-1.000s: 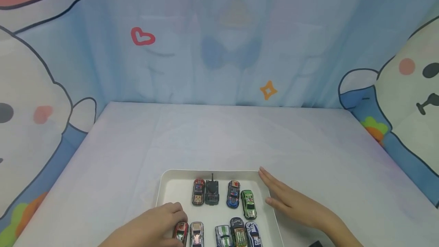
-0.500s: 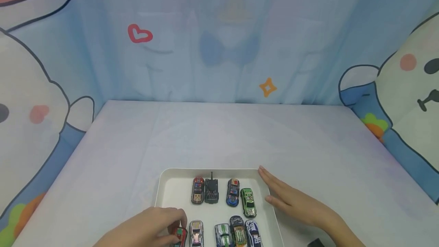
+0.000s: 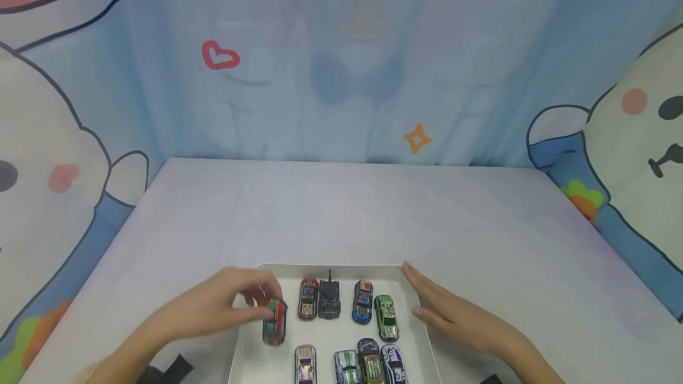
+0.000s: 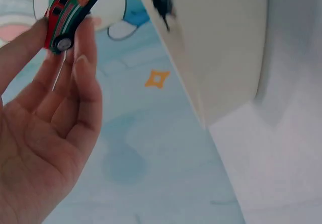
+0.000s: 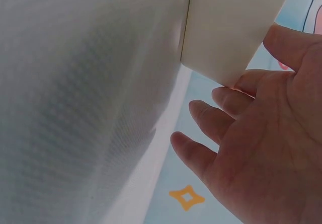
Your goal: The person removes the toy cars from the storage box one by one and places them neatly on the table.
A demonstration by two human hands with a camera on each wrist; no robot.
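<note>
My left hand (image 3: 226, 304) pinches a red and green toy car (image 3: 274, 322) between thumb and fingers, over the left side of a white tray (image 3: 248, 351). In the left wrist view the same toy car (image 4: 73, 12) shows its side and wheels, clear of the tray. Extended fingers of my right hand (image 3: 459, 316) rest along the tray's right rim; in the right wrist view that hand (image 5: 266, 128) touches the tray wall (image 5: 231, 27) near a corner.
Upper row in the tray: a dark red car (image 3: 308, 298), a dark toy tank (image 3: 329, 299), a blue car (image 3: 363, 301) and a green car (image 3: 386, 317). Below stand a pale car (image 3: 306, 364) and several others. A cartoon-print curtain (image 3: 363, 76) hangs behind the white table (image 3: 341, 212).
My left hand has taken hold of the red and green toy car from the tray's lower left, lifted it and moved it toward the upper left. The right hand stays at the rim.
</note>
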